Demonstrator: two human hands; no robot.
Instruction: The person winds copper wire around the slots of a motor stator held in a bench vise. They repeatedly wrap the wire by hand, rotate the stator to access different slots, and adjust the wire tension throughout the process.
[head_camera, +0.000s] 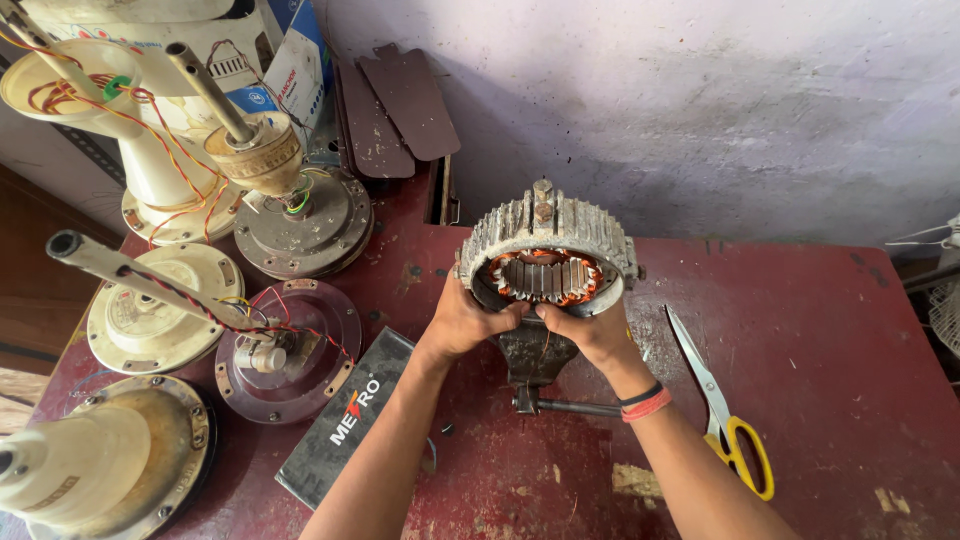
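Stator (546, 250) sits on edge atop a small vise (533, 357), mid red surface (820, 350). Left hand (468, 322) & right hand (590, 332) each have their grip clamped on its lower rim. Copper windings already sit in the slots, wire ends loose, so work looks partway, I'd judge. Scissors (722, 405) lie unused at right. Packages: flat black box w/ white-red label (345, 432) at left; blue-white carton (300, 60) back left.

Bright, even daylight; sharp centre, wide-angle stretching at edges.
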